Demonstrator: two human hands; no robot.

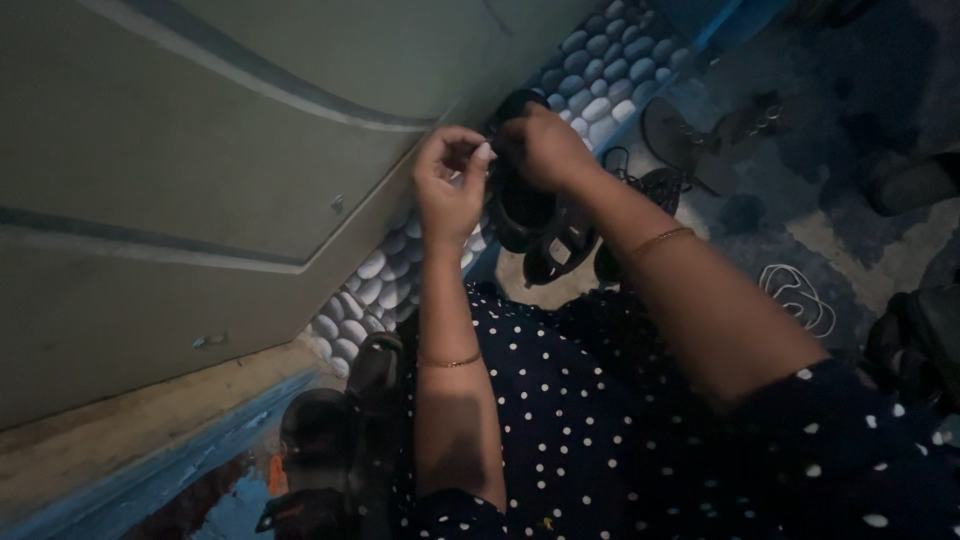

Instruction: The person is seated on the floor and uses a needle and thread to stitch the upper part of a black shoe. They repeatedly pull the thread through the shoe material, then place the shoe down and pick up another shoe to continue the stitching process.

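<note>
1. A pale panelled door (pixel 200 180) fills the upper left of the frame and blocks any passage on that side.
2. The pebble-patterned strip (pixel 600 85) runs diagonally along its foot.
3. At centre, both hands crowd around a black sandal (pixel 520 215).
4. More dark sandals (pixel 330 440) clutter the lower left.
5. At right, open floor (pixel 850 250) lies between flat sandals (pixel 700 135) and a white cord (pixel 800 298).

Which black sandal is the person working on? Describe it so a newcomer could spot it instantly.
Start at the pale pebble-textured strip beside the door. The black sandal hangs in front of it, held by the left hand and right hand. Unlike the other sandals on the floor, it is lifted.
</note>
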